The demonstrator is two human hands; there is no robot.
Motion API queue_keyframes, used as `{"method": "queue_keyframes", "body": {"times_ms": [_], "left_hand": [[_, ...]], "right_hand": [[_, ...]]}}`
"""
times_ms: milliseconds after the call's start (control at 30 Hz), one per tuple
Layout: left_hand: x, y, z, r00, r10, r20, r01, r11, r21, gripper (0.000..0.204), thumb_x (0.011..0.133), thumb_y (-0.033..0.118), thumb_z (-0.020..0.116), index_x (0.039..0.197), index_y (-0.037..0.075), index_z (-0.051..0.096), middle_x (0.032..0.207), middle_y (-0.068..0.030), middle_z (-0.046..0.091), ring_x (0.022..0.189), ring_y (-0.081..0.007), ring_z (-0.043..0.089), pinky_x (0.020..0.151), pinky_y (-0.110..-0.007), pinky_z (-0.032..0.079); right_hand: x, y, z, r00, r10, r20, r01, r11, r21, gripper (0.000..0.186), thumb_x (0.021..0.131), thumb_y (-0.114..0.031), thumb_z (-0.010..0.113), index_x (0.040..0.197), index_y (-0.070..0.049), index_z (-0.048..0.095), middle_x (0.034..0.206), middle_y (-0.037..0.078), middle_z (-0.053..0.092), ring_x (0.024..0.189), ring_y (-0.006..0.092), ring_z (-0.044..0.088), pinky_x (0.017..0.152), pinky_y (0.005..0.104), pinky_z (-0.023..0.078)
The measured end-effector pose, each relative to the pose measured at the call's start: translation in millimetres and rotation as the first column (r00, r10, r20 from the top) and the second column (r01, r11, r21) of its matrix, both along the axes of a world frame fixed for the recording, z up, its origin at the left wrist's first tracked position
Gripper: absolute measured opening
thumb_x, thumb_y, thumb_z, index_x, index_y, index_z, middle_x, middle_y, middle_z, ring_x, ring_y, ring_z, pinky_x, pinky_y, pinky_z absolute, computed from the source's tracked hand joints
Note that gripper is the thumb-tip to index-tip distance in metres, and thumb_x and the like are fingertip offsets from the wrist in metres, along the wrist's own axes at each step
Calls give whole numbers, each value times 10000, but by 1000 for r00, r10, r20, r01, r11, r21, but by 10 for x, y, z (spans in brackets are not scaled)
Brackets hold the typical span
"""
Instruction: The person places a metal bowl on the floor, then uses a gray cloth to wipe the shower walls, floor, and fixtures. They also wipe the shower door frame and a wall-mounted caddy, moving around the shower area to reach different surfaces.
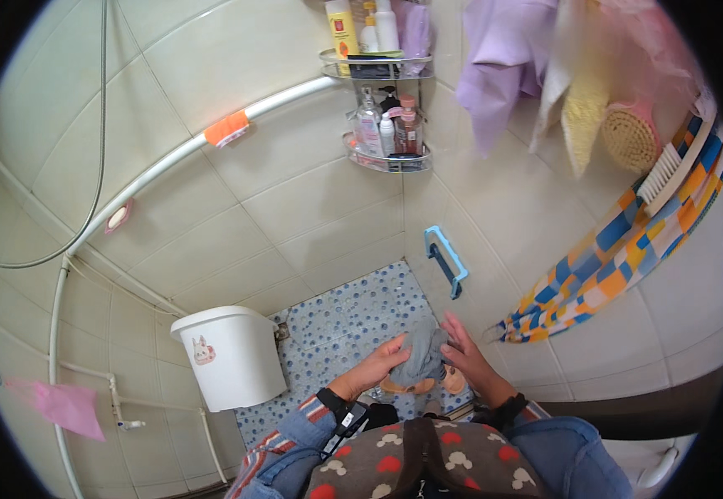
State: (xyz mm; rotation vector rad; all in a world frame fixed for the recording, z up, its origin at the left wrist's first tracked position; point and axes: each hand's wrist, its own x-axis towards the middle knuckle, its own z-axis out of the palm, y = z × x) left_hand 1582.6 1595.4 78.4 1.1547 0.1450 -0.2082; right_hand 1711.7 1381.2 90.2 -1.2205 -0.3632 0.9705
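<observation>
A crumpled grey cloth (422, 351) is bunched up in front of my body, above the blue-dotted floor. My left hand (375, 363) closes on its left side, thumb over the fabric. On the other side my right hand (471, 359) holds the cloth with thumb and fingers, the fingertips stretched upward. Tan slippers (454, 381) show partly below the cloth. The cloth hides part of the fingers of both hands.
A white bin (232, 358) stands at left. Corner shelves (388, 162) carry several bottles. A blue holder (446, 259) is on the right wall, near a checkered cloth (594, 258) and a brush (630, 137). A white pipe (149, 176) crosses the left wall.
</observation>
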Motion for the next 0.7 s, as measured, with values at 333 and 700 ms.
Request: {"method": "queue_keyframes", "body": {"times_ms": [333,700], "left_hand": [[-1133,1188,-200,942,322,92,-334,927,169,470,1075,181,540,1520,45,477,1403,-34,592,1272,-147,539,1107,-319,420],[-1397,1857,-275,749,659,-61,-637,743,205,413,1065,221,593,1456,100,538,1291,-102,678,1135,-202,666,922,-338,556]], "right_hand": [[-737,1864,-395,841,482,-246,-436,872,222,533,1028,-242,674,1491,-51,492,1351,79,621,1222,161,595,1030,342,494],[559,2446,-502,830,-29,556,218,936,-276,682,911,-250,765,1510,-58,502,1421,168,616,1307,267,581,1100,374,449]]}}
